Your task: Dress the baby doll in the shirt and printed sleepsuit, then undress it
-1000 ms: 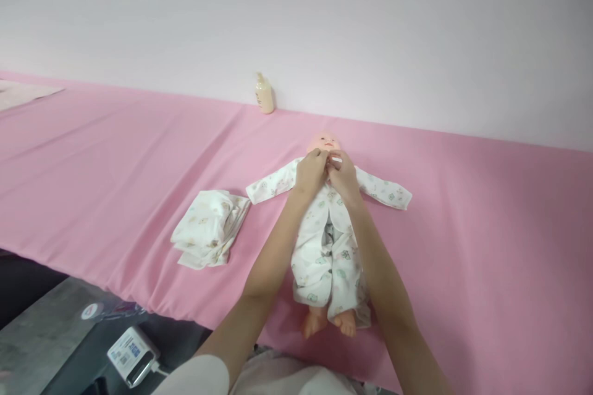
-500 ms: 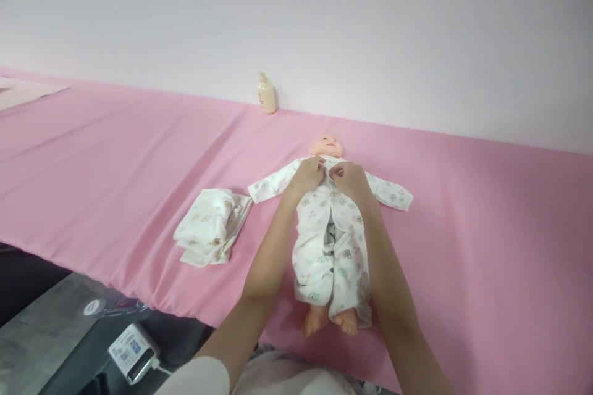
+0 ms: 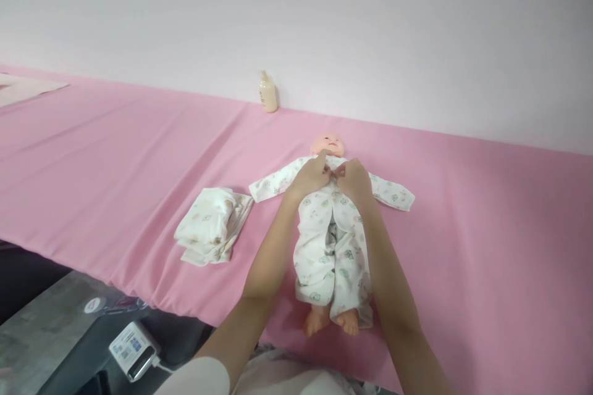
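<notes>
A baby doll point(image 3: 327, 144) lies on its back on the pink-covered table, head toward the wall and bare feet toward me. It wears a white printed baby romper point(image 3: 315, 241), with the sleeves stretched out to both sides and a gap at the crotch. At the chest, my left hand point(image 3: 313, 175) pinches the romper's front just below the neck. My right hand point(image 3: 353, 179) pinches the cloth right beside it, the fingertips of both hands almost meeting. What exactly lies between the fingertips is hidden.
Left of the doll sits a folded pile of white printed cloth point(image 3: 210, 225). A cream pump bottle point(image 3: 267, 94) stands by the wall. Below the table's front edge are a white device with a cable point(image 3: 133, 350) and a clear bottle point(image 3: 113, 305).
My left hand has moved slightly right and up, bringing its fingertips closer to those of my right hand. The doll and the folded pile lie where they were.
</notes>
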Tool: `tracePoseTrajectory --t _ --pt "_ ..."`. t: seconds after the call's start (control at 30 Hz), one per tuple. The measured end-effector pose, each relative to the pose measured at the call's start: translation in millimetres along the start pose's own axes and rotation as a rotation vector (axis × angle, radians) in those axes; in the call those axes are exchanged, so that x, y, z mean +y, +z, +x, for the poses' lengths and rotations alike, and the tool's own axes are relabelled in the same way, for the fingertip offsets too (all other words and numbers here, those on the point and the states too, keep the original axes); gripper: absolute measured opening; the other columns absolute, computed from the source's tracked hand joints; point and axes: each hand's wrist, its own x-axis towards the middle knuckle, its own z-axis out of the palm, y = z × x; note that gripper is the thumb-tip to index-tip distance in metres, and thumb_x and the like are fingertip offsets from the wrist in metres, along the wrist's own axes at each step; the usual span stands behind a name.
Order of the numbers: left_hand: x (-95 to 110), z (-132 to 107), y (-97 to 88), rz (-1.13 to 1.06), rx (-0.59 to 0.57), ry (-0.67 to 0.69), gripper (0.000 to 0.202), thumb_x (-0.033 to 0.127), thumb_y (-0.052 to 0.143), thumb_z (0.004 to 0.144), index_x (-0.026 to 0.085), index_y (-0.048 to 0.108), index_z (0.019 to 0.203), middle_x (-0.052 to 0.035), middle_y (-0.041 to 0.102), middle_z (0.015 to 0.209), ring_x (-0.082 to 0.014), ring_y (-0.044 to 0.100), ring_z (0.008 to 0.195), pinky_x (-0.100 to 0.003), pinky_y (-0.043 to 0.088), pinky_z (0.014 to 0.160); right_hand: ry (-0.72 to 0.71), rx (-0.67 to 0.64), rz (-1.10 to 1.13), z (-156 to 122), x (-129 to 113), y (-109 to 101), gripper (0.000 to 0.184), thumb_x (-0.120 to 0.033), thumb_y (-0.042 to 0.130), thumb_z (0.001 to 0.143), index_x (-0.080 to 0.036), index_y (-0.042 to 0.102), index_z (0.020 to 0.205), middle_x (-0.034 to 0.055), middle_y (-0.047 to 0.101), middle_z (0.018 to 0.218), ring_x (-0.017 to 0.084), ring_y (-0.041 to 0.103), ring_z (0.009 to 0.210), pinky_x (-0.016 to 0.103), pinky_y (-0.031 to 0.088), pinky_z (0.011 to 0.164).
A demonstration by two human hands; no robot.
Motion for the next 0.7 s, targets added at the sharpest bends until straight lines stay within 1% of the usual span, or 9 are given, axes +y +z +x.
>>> tracePoseTrajectory --t 0.07,0.17,0.23,0.3,0.37,0.43,0.5,0.57,0.7 --pt "2 0 0.1 -0.023 0.006 0.021 0.043 0.012 0.042 0.078 0.02 0.042 0.12 -0.0008 0.063 0.079 -0.0129 0.059 0.069 -0.022 0.045 0.062 -0.037 -0.008 0.011 -1 -1 -3 0.014 -0.019 0.053 0.078 -0.015 0.067 0.078 0.0106 0.061 0.094 0.019 0.058 0.082 0.028 0.041 0.068" --pt "4 0 0.0 -0.123 -0.018 0.024 0.041 0.012 0.04 0.08 0.021 0.041 0.12 -0.0004 0.061 0.079 -0.0109 0.06 0.066 -0.022 0.048 0.063 -0.098 -0.125 0.056 -4 0 -13 0.021 -0.018 0.048 0.08 -0.017 0.066 0.067 0.005 0.062 0.07 0.015 0.056 0.065 0.026 0.039 0.061" --pt "6 -1 -1.0 -0.203 -0.055 -0.01 0.041 0.013 0.039 0.082 0.021 0.039 0.122 -0.0017 0.061 0.084 -0.0097 0.061 0.064 -0.022 0.05 0.062 -0.1 -0.168 0.063 -7 0 -21 0.024 -0.017 0.046 0.08 -0.018 0.064 0.063 0.0028 0.061 0.063 0.014 0.054 0.059 0.025 0.037 0.058" --pt "8 -3 -3.5 -0.269 -0.129 -0.067 0.044 0.014 0.04 0.082 0.022 0.036 0.125 -0.0042 0.061 0.091 -0.0098 0.063 0.063 -0.023 0.052 0.061 -0.09 -0.152 0.043 -11 1 -28 0.022 -0.017 0.048 0.079 -0.018 0.065 0.065 0.0026 0.064 0.066 0.014 0.055 0.061 0.025 0.037 0.057" --pt "10 -6 -7.2 -0.293 -0.249 -0.139 0.046 0.015 0.043 0.081 0.022 0.035 0.127 -0.0058 0.061 0.093 -0.0115 0.064 0.061 -0.024 0.053 0.058 -0.085 -0.168 -0.013 -15 2 -34 0.018 -0.016 0.051 0.076 -0.019 0.066 0.068 0.0028 0.065 0.069 0.015 0.056 0.063 0.025 0.037 0.056" --pt "11 -9 -11.1 -0.275 -0.382 -0.191 0.049 0.019 0.05 0.079 0.022 0.036 0.126 -0.006 0.063 0.09 -0.0137 0.064 0.061 -0.025 0.054 0.056 -0.083 -0.263 -0.068 -19 2 -38 0.014 -0.017 0.054 0.073 -0.019 0.067 0.066 0.0024 0.064 0.066 0.015 0.056 0.06 0.025 0.036 0.053" --pt "10 -12 -13.9 -0.24 -0.46 -0.202 0.052 0.02 0.056 0.075 0.022 0.039 0.124 -0.0051 0.064 0.088 -0.0155 0.065 0.063 -0.025 0.053 0.056 -0.082 -0.374 -0.077 -21 1 -39 0.011 -0.017 0.059 0.07 -0.019 0.066 0.063 0.0015 0.063 0.062 0.014 0.055 0.056 0.025 0.036 0.052" --pt "9 -14 -14.9 -0.202 -0.464 -0.188 0.056 0.016 0.058 0.07 0.022 0.04 0.123 -0.004 0.065 0.085 -0.0165 0.065 0.064 -0.025 0.053 0.056 -0.086 -0.425 -0.07 -22 -2 -37 0.009 -0.016 0.061 0.067 -0.019 0.066 0.061 0.0012 0.063 0.061 0.013 0.054 0.054 0.025 0.035 0.051" --pt "7 -14 -13.9 -0.115 -0.437 -0.161 0.062 0.012 0.055 0.066 0.022 0.04 0.124 -0.0023 0.066 0.078 -0.017 0.065 0.063 -0.025 0.051 0.057 -0.106 -0.446 -0.085 -20 -6 -32 0.008 -0.013 0.062 0.066 -0.018 0.067 0.061 0.0018 0.063 0.06 0.013 0.054 0.051 0.025 0.035 0.05"
